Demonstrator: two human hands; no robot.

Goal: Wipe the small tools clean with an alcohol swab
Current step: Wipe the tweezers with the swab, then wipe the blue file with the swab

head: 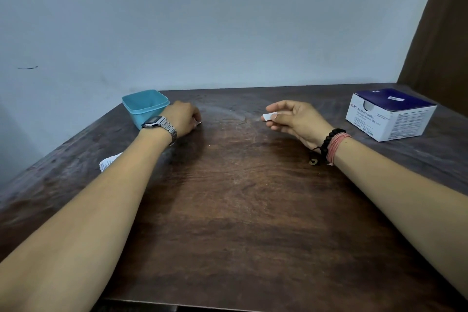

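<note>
My right hand (293, 119) hovers over the dark wooden table (240, 197) and pinches a small white alcohol swab (267, 117) between thumb and forefinger. My left hand (183, 118), with a metal watch on the wrist, rests knuckles-up on the table beside the teal container. Its fingers are curled round a small metal tool (198, 123); only a thin tip shows, the rest is hidden in the hand. The two hands are apart, roughly a hand's width between them.
A teal plastic container (144, 106) stands at the back left, just behind my left wrist. A blue-and-white box of alcohol swabs (390, 114) sits at the back right. A torn white wrapper (107, 162) lies by my left forearm. A wall rises behind the table.
</note>
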